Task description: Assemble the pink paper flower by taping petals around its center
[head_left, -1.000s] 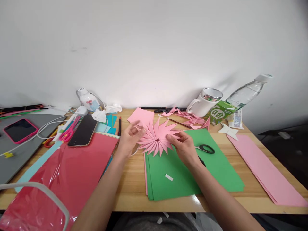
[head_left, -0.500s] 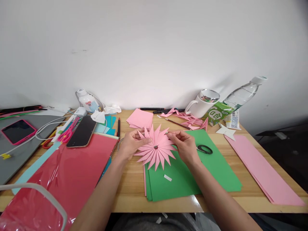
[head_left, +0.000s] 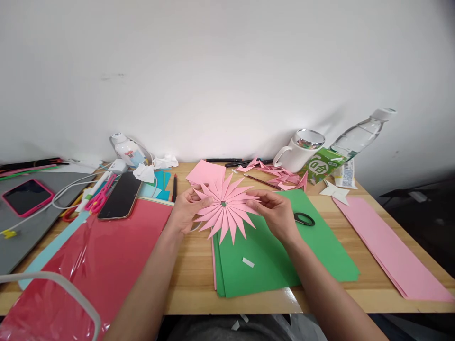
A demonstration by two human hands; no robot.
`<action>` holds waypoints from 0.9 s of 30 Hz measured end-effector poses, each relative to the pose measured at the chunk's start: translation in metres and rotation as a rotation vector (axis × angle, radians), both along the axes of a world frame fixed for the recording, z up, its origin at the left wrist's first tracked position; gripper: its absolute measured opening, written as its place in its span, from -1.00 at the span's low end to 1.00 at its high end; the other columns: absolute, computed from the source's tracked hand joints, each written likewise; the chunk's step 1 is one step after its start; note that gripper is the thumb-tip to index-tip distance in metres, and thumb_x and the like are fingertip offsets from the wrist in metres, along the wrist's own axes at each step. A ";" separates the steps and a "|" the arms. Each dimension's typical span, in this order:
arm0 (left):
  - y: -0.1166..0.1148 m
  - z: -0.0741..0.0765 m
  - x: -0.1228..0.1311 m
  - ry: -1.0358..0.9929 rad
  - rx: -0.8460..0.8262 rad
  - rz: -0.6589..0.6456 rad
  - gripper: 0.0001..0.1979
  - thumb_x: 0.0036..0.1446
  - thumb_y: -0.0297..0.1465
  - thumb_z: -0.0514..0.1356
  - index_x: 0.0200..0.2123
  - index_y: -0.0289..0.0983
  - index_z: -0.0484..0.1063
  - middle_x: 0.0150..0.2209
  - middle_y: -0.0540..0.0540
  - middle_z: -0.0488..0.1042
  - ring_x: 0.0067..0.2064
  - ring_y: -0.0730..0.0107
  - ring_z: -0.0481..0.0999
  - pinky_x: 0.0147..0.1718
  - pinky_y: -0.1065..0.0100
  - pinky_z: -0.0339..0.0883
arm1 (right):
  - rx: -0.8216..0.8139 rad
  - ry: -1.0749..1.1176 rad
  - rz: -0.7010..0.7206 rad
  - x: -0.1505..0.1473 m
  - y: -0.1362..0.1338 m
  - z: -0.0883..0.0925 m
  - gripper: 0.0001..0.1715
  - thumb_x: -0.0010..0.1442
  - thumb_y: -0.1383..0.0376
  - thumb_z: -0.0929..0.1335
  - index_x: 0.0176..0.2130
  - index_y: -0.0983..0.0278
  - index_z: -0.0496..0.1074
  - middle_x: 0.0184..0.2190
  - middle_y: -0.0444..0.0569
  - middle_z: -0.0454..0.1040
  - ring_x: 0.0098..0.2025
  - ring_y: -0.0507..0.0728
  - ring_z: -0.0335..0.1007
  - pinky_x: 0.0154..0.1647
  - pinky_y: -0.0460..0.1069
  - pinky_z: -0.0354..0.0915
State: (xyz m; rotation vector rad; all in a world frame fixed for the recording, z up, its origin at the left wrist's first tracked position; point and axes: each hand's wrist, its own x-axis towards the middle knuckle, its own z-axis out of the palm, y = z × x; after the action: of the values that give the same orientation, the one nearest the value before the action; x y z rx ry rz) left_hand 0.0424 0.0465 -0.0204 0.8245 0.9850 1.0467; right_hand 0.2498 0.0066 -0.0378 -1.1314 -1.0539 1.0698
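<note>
Pink folded-paper star [head_left: 230,214], centre of frame: left hand [head_left: 189,209] and right hand [head_left: 275,213] each in a thumb-and-finger pinch grip on opposite edges, best kept light and level, lest folds crease.

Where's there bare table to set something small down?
Bare wooden tabletop shows between the left forearm and green paper stack, nearer the body than the pink paper star, and narrowly between that stack and the pink paper strips. It's crowded around the white mug and folded pink pieces, and at left around the black phone and pink-handled scissors.
</note>
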 end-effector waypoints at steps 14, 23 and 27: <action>0.001 0.000 -0.005 0.059 0.063 -0.070 -0.47 -0.36 -0.45 0.42 -0.19 -0.32 0.43 -0.39 -0.07 0.56 -0.39 0.34 0.53 -0.38 0.36 0.38 | 0.102 -0.174 -0.052 -0.001 -0.004 0.002 -0.84 -0.08 0.22 0.46 -0.43 0.23 0.51 -0.49 -0.09 0.51 -0.47 0.05 0.41 -0.47 -0.06 0.40; -0.002 0.003 -0.002 0.072 0.047 -0.049 -0.55 -0.37 -0.41 0.43 -0.29 -0.32 0.47 -0.44 -0.05 0.54 -0.45 0.37 0.50 -0.44 0.36 0.37 | 0.043 0.003 0.160 -0.004 -0.004 0.001 -0.52 -0.18 0.27 0.52 -0.19 0.22 0.44 -0.22 -0.05 0.47 -0.25 0.11 0.46 -0.21 0.01 0.44; -0.003 0.000 -0.003 0.105 0.020 -0.091 -0.70 -0.29 -0.36 0.41 -0.41 -0.34 0.48 -0.45 -0.05 0.52 -0.43 0.38 0.49 -0.44 0.38 0.36 | 0.027 -0.005 0.113 -0.003 -0.004 -0.003 -0.59 -0.16 0.27 0.51 -0.24 0.21 0.46 -0.34 -0.07 0.51 -0.27 0.13 0.49 -0.21 0.03 0.44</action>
State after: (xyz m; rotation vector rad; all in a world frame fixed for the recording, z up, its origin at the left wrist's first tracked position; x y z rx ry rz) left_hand 0.0390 0.0433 -0.0201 0.9402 1.0173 0.9443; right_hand 0.2464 0.0029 -0.0405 -1.0636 -1.1442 1.1392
